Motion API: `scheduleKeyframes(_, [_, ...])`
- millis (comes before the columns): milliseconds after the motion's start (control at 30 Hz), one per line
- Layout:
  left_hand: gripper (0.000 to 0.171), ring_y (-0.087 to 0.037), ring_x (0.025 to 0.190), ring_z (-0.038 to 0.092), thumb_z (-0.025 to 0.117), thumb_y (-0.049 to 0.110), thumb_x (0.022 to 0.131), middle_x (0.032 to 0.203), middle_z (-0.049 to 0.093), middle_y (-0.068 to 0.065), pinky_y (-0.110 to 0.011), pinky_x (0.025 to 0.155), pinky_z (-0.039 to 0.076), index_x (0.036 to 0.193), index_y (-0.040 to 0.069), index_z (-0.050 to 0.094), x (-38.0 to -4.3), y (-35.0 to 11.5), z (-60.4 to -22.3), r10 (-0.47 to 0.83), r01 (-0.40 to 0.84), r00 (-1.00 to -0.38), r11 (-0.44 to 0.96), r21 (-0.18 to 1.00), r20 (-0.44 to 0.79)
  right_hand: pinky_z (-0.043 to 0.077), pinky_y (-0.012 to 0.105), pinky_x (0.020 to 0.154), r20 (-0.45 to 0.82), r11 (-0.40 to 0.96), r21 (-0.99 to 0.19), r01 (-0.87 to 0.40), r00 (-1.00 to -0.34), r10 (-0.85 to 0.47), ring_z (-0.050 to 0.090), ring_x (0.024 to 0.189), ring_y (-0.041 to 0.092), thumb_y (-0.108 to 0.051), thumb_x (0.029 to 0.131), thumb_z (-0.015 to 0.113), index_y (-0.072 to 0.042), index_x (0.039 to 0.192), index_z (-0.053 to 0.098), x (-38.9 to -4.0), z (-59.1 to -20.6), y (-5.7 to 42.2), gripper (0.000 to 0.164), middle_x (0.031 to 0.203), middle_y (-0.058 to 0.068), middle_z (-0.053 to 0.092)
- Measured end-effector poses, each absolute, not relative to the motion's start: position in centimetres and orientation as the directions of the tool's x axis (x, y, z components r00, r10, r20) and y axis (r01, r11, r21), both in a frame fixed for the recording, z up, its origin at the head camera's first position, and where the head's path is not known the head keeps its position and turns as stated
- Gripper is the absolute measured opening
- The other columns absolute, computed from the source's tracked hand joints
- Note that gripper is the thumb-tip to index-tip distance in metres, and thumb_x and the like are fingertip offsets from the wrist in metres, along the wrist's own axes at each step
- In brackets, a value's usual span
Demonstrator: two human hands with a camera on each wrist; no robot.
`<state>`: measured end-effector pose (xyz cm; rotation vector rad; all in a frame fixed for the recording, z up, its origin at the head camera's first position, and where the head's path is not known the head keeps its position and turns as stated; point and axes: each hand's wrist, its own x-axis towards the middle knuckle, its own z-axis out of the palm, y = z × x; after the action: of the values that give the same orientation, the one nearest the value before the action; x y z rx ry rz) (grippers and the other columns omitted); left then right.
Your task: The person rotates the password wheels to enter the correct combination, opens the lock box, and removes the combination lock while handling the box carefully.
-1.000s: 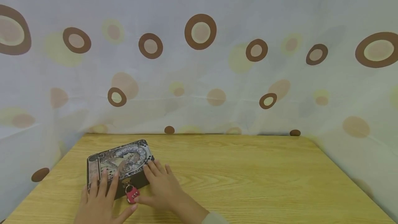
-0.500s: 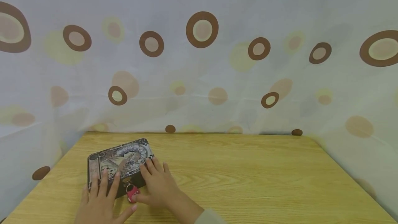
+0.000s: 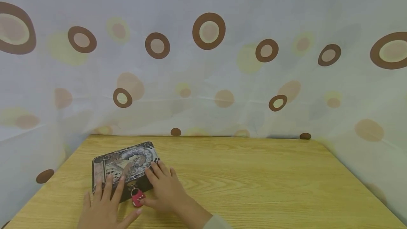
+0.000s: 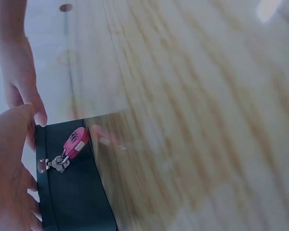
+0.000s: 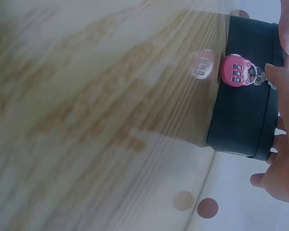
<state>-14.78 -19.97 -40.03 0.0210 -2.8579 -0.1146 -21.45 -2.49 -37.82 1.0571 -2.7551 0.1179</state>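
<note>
A dark box (image 3: 133, 169) with a patterned lid lies at an angle on the left of the table. From the metal clasp (image 4: 58, 164) on its front hangs a pink combination padlock (image 5: 236, 70) with three number dials. My left hand (image 3: 102, 204) rests its spread fingers on the front left of the lid. On the lid's right front edge lie the fingers of my right hand (image 3: 168, 191), fairly straight. Its thumb is close to the padlock in the head view; whether they touch, I cannot tell. Neither hand grips anything.
The light wood-grain table (image 3: 254, 179) stretches away to the right of the box. Behind it and at both sides hangs a pale sheet (image 3: 190, 70) with brown and beige circles.
The right thumb has shifted slightly over the padlock's face and back to its lower right edge. The head view has shifted a little. The left hand keeps its place on the box.
</note>
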Motion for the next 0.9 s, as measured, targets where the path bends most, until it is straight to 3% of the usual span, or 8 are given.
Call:
scheduleKeyframes(300, [0.106, -0.055, 0.126, 0.03, 0.048, 0.08, 0.07, 0.14, 0.034, -0.033, -0.074, 0.094, 0.025, 0.137, -0.001, 0.039, -14.7, -19.9, -40.2, -0.034, -0.01, -0.96, 0.996, 0.09, 0.278, 0.035, 0.046, 0.108, 0.187, 0.756, -0.009, -0.655, -0.743, -0.642, 0.026, 0.14, 0.023, -0.063, 0.084, 0.05, -0.018, 0.144, 0.033, -21.1, -37.8, -2.4, 0.077, 0.151, 0.003, 0.03])
scheduleKeyframes(900, [0.108, -0.057, 0.127, 0.027, 0.047, 0.081, 0.07, 0.141, 0.032, -0.033, -0.072, 0.096, 0.026, 0.14, 0.0, 0.036, -14.8, -18.7, -40.0, 0.0, 0.029, -0.968, 0.993, 0.113, 0.252, 0.037, 0.049, 0.106, 0.215, 0.763, -0.025, -0.645, -0.749, -0.626, 0.028, 0.139, 0.026, -0.054, 0.084, 0.058, -0.015, 0.143, 0.034, -20.8, -37.9, -1.1, 0.075, 0.15, 0.006, 0.032])
